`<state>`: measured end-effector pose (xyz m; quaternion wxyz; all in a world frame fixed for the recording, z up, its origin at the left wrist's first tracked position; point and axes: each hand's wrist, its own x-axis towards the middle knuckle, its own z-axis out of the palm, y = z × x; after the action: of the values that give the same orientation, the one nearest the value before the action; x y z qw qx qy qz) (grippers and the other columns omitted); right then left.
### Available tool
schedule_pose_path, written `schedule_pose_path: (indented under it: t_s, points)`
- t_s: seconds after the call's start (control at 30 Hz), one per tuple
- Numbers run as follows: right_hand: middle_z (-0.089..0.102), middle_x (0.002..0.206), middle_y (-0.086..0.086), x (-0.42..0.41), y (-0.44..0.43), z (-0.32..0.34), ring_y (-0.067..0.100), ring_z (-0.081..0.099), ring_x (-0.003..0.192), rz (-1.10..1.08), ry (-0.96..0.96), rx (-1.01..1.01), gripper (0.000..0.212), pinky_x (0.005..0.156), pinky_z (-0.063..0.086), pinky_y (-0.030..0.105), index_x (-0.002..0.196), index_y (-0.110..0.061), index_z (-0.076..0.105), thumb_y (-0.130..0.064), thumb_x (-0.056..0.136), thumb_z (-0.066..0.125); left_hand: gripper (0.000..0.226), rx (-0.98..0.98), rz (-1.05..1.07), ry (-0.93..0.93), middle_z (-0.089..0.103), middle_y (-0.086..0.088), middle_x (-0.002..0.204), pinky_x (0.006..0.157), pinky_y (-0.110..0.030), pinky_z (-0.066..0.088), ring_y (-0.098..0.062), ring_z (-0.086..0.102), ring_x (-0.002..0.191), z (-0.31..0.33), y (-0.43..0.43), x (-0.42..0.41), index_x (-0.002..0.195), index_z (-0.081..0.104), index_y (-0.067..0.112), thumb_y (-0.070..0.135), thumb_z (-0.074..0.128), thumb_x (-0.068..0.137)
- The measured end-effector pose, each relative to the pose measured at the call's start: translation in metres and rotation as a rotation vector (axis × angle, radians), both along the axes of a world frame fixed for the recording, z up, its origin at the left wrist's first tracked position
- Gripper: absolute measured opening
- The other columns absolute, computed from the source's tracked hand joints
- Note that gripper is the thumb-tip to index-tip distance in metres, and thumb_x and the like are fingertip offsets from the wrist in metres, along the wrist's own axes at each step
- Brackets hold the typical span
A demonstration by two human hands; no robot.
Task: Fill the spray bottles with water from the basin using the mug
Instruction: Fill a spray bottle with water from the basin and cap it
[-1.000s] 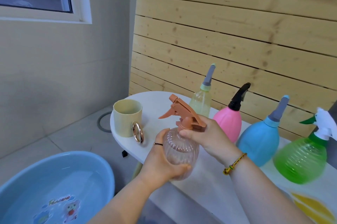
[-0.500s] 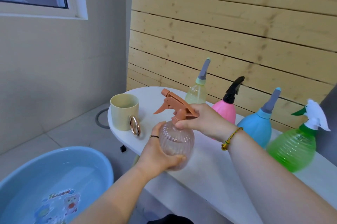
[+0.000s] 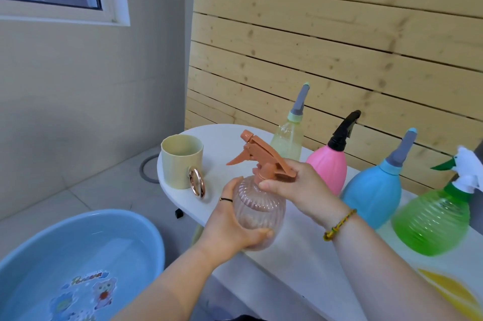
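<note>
Peach ribbed spray bottle (image 3: 257,205) at the table (image 3: 287,255) edge, body wrapped by left hand (image 3: 230,224) fingers, orange trigger head (image 3: 261,156) clasped by right hand (image 3: 295,184) fingers, probably for unscrewing. Early stage: head on, mug (image 3: 181,161) idle on the table, basin (image 3: 146,237) holding water, 4 other spray bottles (image 3: 328,169) capped. Basin sticker (image 3: 88,286) writing too blurred to read.

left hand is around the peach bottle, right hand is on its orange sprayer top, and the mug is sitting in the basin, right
Not quite: the mug is not in the basin; the head view shows it upright on the white table. The rest holds: the left hand grips the peach bottle, the right hand its orange sprayer top.
</note>
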<state>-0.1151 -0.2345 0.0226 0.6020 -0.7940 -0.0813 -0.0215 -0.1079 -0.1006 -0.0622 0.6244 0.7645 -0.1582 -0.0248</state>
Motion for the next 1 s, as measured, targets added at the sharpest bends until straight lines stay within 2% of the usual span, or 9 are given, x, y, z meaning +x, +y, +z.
schedule_pose_path:
  t_s: [0.1,0.17,0.37,0.5,0.67,0.77,0.83,0.9,1.0]
  points:
    - [0.066,0.077,-0.012,-0.002,0.008,-0.012,-0.004,0.063,0.074,-0.132,-0.095,0.000,0.030,0.078,0.049,0.012,0.074,-0.024,0.060,0.003,0.070,0.072,0.097,-0.019,-0.003,0.007,0.047,0.012,0.120,0.081,0.000,0.037,-0.006,0.049,0.110,-0.001,-0.001,0.001,0.119,0.020,0.040,0.020,0.084,0.050]
    - [0.063,0.068,-0.019,-0.002,0.012,-0.012,-0.012,0.059,0.068,-0.216,-0.147,-0.065,0.031,0.074,0.045,0.006,0.070,-0.029,0.058,-0.003,0.068,0.076,0.097,-0.018,0.001,-0.001,0.047,0.014,0.118,0.080,0.002,0.035,-0.005,0.048,0.109,-0.002,-0.002,0.000,0.120,0.019,0.039,0.020,0.084,0.051]
    - [0.058,0.069,-0.013,-0.003,0.007,0.001,-0.015,0.055,0.056,-0.103,-0.110,-0.117,0.030,0.059,0.042,0.002,0.069,-0.020,0.055,0.002,0.068,0.075,0.100,-0.005,-0.192,0.081,0.049,0.021,0.114,0.076,-0.001,0.041,0.014,0.051,0.097,0.005,0.017,0.007,0.123,0.023,0.038,0.026,0.084,0.045]
    - [0.060,0.074,-0.007,-0.002,0.002,0.003,-0.010,0.060,0.062,0.025,-0.040,-0.011,0.028,0.062,0.046,0.006,0.074,-0.017,0.057,0.008,0.071,0.069,0.098,0.043,-0.281,0.112,0.053,0.022,0.115,0.074,-0.004,0.043,0.008,0.053,0.104,0.011,0.026,0.015,0.122,0.032,0.043,0.037,0.079,0.036]
    - [0.051,0.066,-0.008,-0.002,0.019,-0.021,-0.004,0.055,0.061,-0.245,-0.186,0.017,0.038,0.059,0.043,0.006,0.071,-0.019,0.040,0.002,0.072,0.072,0.085,-0.029,-0.073,0.072,0.054,0.023,0.103,0.068,-0.001,0.043,0.016,0.055,0.082,0.001,0.009,-0.003,0.121,0.034,0.036,0.006,0.083,0.057]
    - [0.049,0.069,-0.004,-0.003,0.022,-0.024,-0.008,0.051,0.057,-0.236,-0.176,0.041,0.035,0.059,0.042,0.005,0.075,-0.017,0.039,0.001,0.075,0.069,0.085,0.034,-0.062,0.033,0.049,0.024,0.104,0.070,0.003,0.039,0.014,0.048,0.088,0.003,0.010,0.001,0.119,0.030,0.035,0.006,0.082,0.058]
    - [0.054,0.079,0.005,-0.005,0.019,-0.021,-0.016,0.051,0.061,-0.143,-0.153,0.004,0.023,0.063,0.040,0.001,0.087,-0.014,0.046,0.001,0.081,0.062,0.093,0.080,-0.125,0.024,0.046,0.019,0.113,0.074,0.004,0.036,0.008,0.048,0.099,0.009,0.013,0.009,0.125,0.025,0.033,0.009,0.084,0.057]
    - [0.055,0.093,-0.005,-0.009,0.015,-0.019,-0.026,0.049,0.071,-0.034,-0.101,-0.049,0.021,0.067,0.039,-0.003,0.102,-0.016,0.047,-0.001,0.088,0.053,0.107,0.111,-0.189,0.024,0.042,0.016,0.125,0.081,0.001,0.035,0.004,0.045,0.111,0.010,0.012,0.013,0.135,0.019,0.030,0.016,0.086,0.053]
    - [0.048,0.102,-0.021,-0.011,0.006,-0.022,-0.019,0.047,0.093,0.055,-0.071,-0.013,0.032,0.081,0.037,-0.003,0.101,-0.033,0.042,-0.003,0.092,0.045,0.109,0.060,-0.202,0.028,0.047,0.022,0.120,0.079,0.003,0.036,0.021,0.046,0.101,0.006,0.011,0.014,0.135,0.023,0.028,0.021,0.085,0.045]
